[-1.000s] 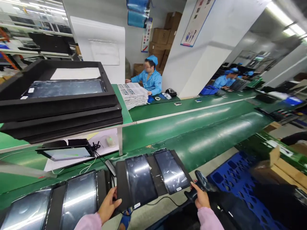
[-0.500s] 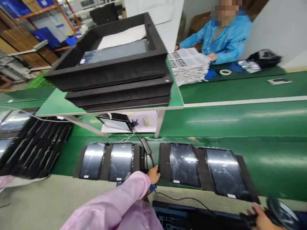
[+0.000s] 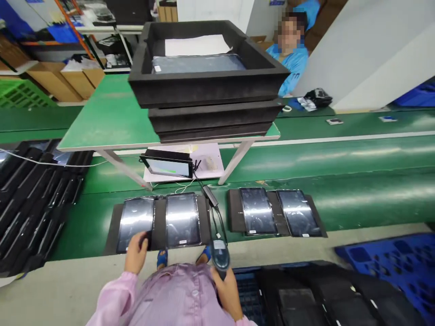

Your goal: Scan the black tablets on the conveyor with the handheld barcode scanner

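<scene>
My right hand (image 3: pixel 227 290) is wrapped round the grip of a dark handheld barcode scanner (image 3: pixel 220 254), held upright in front of my body with its cord running up towards the bench. My left hand (image 3: pixel 136 253) is at the lower right corner of the leftmost tablet (image 3: pixel 136 222), fingers curled; something dark shows at the fingertips, too small to make out. Beside it another tablet (image 3: pixel 182 219) lies on the same dark foam pad (image 3: pixel 158 228). Further right, a second foam pad (image 3: pixel 234 210) bears two tablets, one nearer (image 3: pixel 258 213) and one outer (image 3: pixel 299 213).
A raised green table (image 3: pixel 102 120) carries stacked black foam trays (image 3: pixel 210 90). Beneath it stands a lit screen (image 3: pixel 168 165). Black trays (image 3: pixel 44 203) pile up at left. Black cases (image 3: pixel 322 294) and a blue pallet (image 3: pixel 384 258) are lower right. A person in blue (image 3: pixel 294 68) is across the bench.
My left hand has moved left, from the gap between the two pads to the leftmost tablet. My right hand has brought the scanner in from the far lower right to the middle. The view has shifted.
</scene>
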{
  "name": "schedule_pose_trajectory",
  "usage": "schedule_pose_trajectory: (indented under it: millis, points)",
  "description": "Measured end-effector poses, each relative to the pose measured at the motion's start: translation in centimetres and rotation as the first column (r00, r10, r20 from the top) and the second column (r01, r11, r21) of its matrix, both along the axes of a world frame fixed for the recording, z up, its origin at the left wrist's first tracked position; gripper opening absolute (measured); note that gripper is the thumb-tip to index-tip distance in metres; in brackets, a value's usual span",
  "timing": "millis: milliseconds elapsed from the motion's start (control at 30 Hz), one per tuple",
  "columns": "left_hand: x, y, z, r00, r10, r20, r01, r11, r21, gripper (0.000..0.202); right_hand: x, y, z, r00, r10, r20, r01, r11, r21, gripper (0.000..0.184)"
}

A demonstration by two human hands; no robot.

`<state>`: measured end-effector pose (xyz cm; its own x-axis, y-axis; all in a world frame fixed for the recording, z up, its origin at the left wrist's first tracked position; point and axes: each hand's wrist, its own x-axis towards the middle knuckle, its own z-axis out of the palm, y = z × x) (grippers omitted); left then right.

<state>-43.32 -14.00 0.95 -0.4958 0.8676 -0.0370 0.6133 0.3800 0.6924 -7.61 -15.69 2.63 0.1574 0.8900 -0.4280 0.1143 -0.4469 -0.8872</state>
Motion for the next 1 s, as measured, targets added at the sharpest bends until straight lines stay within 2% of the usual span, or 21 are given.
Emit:
schedule_pose_trajectory:
  millis: [67, 133, 200, 300, 367, 433, 667, 867, 1000]
  points:
    - [-5.1, -1.5, -0.9, 0.972, 0.023, -0.233, -0.018, 1.0, 0.026, 0.065, -3.4, -1.2, 0.4, 0.997, 0.083, 0.002, -0.083, 0.995, 0.047, 0.047]
    - [-8.9, -3.1, -2.0, 0.941, -0.025, -0.337, 0.017, 1.0, -0.026, 0.074, -5.9, -2.3, 0.5, 0.994, 0.1, 0.046, -0.101, 0.994, 0.037, 0.042]
    - [-11.6, -4.6, -3.4, 0.929, -0.13, -0.347, 0.113, 0.991, -0.07, 0.077, -7.6, -3.5, 0.4, 0.99, 0.074, 0.118, -0.075, 0.997, 0.004, 0.04]
    - [-13.8, -6.3, -5.3, 0.898, -0.313, -0.31, 0.314, 0.948, -0.048, 0.075, -9.6, -5.1, 0.2, 0.975, 0.04, 0.218, -0.033, 0.999, -0.034, 0.043]
    - [-14.5, -6.9, -6.2, 0.871, -0.392, -0.297, 0.408, 0.913, -0.009, 0.077, -10.6, -5.8, 0.2, 0.962, 0.037, 0.27, -0.023, 0.998, -0.054, 0.046]
    - [-14.6, -7.0, -6.8, 0.859, -0.419, -0.295, 0.446, 0.895, 0.025, 0.079, -11.6, -6.2, 0.2, 0.95, 0.056, 0.308, -0.037, 0.997, -0.064, 0.046]
    - [-13.4, -6.8, -7.3, 0.899, -0.332, -0.287, 0.358, 0.933, 0.044, 0.065, -13.7, -5.3, 0.9, 0.938, 0.053, 0.342, -0.056, 0.998, -0.001, 0.048]
    - [-13.4, -7.0, -7.8, 0.896, -0.346, -0.278, 0.371, 0.928, 0.043, 0.061, -13.9, -5.3, 0.6, 0.943, -0.008, 0.332, 0.003, 1.0, 0.016, 0.035]
    - [-13.7, -7.1, -7.9, 0.891, -0.368, -0.267, 0.389, 0.921, 0.03, 0.058, -15.1, -6.5, 0.2, 0.966, -0.045, 0.254, 0.031, 0.998, 0.059, 0.037]
